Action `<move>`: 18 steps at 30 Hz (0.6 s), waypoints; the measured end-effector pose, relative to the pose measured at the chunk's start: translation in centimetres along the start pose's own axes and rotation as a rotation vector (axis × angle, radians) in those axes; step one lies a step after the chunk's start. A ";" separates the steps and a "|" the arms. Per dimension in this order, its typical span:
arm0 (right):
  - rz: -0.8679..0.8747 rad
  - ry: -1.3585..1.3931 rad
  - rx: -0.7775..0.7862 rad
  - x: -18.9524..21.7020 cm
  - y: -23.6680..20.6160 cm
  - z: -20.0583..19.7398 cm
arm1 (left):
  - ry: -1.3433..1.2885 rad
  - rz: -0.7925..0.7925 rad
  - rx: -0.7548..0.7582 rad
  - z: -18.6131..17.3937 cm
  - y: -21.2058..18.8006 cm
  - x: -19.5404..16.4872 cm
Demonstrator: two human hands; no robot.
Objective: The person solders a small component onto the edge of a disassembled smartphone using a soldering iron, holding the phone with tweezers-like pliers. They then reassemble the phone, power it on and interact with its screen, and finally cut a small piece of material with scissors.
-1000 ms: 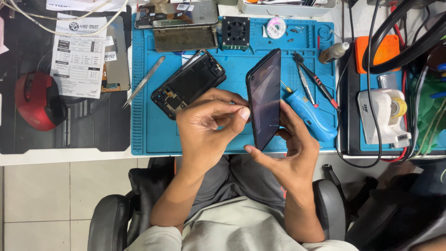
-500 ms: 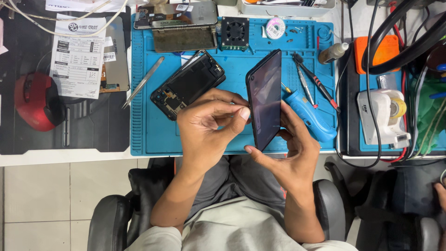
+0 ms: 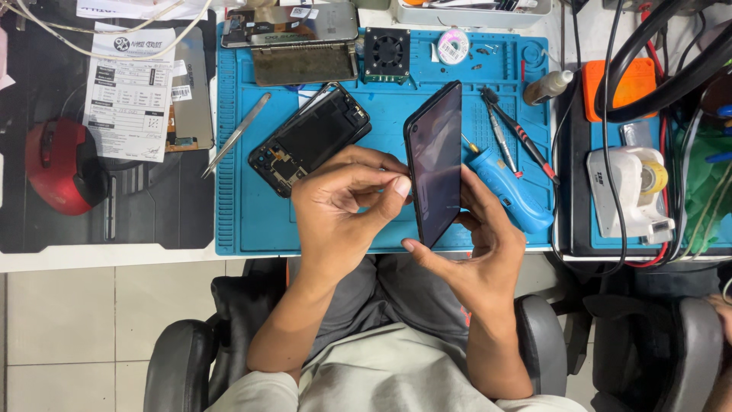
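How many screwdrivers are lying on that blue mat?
3: a fat blue screwdriver right of the phone screen, and two thin ones, grey and red-black, above it. The hands may hide others.

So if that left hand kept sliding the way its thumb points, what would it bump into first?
Most likely the dark phone screen, which the right hand holds on edge. The left hand has its thumb tip right beside that screen's edge; whether it touches is unclear.
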State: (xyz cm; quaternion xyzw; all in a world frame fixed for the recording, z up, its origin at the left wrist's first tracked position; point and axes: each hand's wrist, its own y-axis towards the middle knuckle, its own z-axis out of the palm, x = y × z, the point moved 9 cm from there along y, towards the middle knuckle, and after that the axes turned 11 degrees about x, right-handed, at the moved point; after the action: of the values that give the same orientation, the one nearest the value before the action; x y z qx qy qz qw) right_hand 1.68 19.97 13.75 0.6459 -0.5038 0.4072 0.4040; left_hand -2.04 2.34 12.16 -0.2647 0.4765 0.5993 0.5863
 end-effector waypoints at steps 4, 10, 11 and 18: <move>-0.003 -0.003 0.002 0.0 0.0 0.0 | 0.017 -0.005 -0.002 0.0 0.0 0.0; -0.001 0.004 0.002 0.0 0.0 0.0 | 0.004 -0.009 0.003 0.0 0.1 0.0; -0.002 0.003 0.000 0.0 0.0 0.0 | 0.007 -0.008 0.000 0.0 0.1 0.0; 0.008 -0.015 -0.002 -0.1 0.1 -0.1 | -0.006 0.004 -0.002 0.0 0.2 0.2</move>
State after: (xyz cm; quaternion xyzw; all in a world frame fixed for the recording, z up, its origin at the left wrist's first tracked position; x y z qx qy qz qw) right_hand 1.59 20.05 13.69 0.6467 -0.5097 0.4034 0.3991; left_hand -2.22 2.43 12.03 -0.2624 0.4745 0.6019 0.5863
